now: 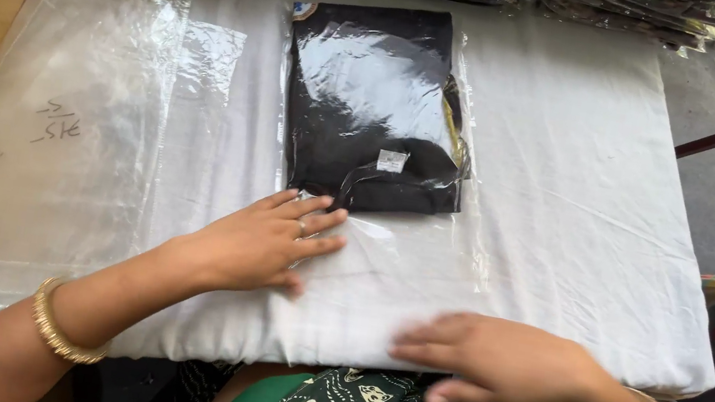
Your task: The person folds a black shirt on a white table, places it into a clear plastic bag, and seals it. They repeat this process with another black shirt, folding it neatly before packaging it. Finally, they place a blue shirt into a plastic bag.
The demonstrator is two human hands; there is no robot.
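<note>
Basically head view only: left hand (270,240) lies flat, fingers spread, pressing the clear bag's open flap just below the folded black garment (373,103); it grips nothing. Right hand (490,358) hovers blurred near the front edge of the white padded board (576,150), fingers loosely extended, empty. Judgement: keep the left palm firm so the flap folds flat without creases. Garment sits mid-board toward the far edge, glossy in its clear polybag (457,236), small white tag (392,161) near its lower edge.
</note>
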